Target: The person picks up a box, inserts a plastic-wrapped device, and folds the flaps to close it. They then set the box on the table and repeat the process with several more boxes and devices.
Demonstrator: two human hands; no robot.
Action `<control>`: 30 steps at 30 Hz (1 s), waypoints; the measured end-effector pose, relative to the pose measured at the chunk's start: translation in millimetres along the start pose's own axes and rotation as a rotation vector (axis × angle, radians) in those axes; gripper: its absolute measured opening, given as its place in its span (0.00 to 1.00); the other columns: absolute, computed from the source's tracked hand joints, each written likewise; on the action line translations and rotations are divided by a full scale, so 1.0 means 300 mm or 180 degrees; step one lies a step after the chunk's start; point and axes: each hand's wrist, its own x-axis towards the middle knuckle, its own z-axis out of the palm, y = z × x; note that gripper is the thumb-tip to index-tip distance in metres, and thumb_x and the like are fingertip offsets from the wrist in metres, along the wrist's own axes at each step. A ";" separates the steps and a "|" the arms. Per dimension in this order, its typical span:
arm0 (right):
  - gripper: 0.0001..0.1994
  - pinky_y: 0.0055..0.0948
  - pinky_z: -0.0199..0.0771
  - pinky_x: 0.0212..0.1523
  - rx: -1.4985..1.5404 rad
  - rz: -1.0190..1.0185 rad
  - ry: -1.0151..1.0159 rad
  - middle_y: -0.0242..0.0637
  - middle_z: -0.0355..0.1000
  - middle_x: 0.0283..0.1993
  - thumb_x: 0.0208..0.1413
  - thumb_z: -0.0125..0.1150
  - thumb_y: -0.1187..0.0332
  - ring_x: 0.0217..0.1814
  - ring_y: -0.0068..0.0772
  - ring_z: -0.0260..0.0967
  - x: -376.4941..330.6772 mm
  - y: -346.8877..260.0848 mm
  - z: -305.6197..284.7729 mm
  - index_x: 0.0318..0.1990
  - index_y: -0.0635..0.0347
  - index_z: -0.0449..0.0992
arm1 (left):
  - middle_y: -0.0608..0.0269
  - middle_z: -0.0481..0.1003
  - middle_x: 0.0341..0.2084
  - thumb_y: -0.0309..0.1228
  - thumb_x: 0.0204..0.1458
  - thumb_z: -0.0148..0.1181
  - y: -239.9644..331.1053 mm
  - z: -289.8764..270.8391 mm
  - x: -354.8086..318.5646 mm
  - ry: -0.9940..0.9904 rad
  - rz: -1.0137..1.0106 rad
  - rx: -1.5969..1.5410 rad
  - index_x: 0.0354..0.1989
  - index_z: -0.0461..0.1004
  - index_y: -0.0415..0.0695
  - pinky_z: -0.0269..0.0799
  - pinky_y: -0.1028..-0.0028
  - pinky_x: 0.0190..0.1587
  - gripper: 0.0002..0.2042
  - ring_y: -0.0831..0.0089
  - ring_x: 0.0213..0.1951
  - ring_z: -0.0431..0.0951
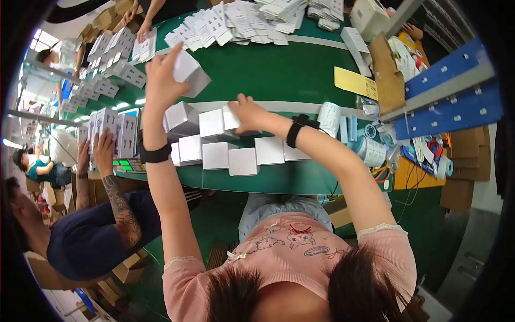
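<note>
My left hand (163,80) reaches to the far left over the green table, its thumb and fingers around a plain white box (192,74) that sits tilted. Nearer the middle, my right hand (250,114) has thumb and fingers at the right end of another white box (229,119) in the back row. Beside that one stand more white boxes (182,116), (212,124). A front row of similar white boxes (243,161) lies closer to me, partly staggered. Both wrists carry black bands.
Folded printed leaflets (230,24) are heaped at the far side. At right are label rolls (328,119), a yellow sheet (354,83), a cardboard box (388,75) and a blue perforated rack (450,91). On the left, a co-worker's hands (103,147) touch printed boxes (126,133).
</note>
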 end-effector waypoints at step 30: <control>0.48 0.32 0.42 0.67 0.3268 0.0375 0.1362 0.37 0.43 0.68 0.36 0.66 0.75 0.70 0.33 0.40 -1.234 0.350 0.251 0.67 0.52 0.44 | 0.52 0.58 0.56 0.29 0.31 0.70 0.936 0.567 -0.655 -0.1729 0.1334 -0.2822 0.57 0.62 0.47 0.61 0.63 0.54 0.38 0.52 0.56 0.60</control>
